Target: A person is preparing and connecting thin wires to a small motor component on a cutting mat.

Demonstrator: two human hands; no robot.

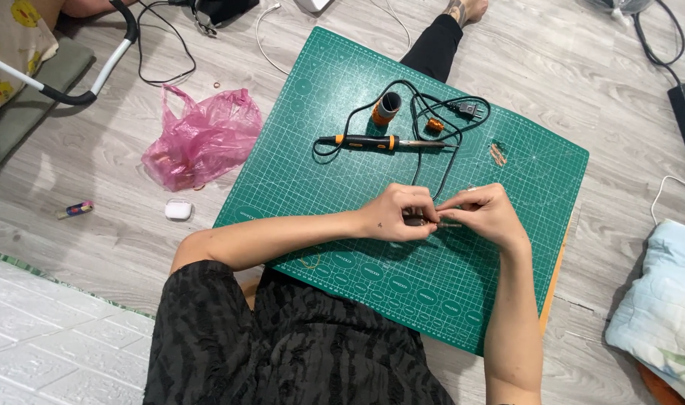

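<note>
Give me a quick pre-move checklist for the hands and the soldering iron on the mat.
1. Left hand and right hand both pinch the small dark part: ok.
2. Soldering iron lies on the cutting mat, apart from both hands: ok.
3. Iron plug lies loose on the mat, not in a socket: ok.
4. Iron cord runs close by the hands: not ok.
5. Tip temperature: cannot tell.

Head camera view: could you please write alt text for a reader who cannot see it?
Two bare hands, left hand and right hand, pinch a small dark object together over a green gridded cutting mat on a grey wooden floor. Beyond them lies an orange-and-black soldering iron; a crumpled pink plastic bag sits left.
</note>
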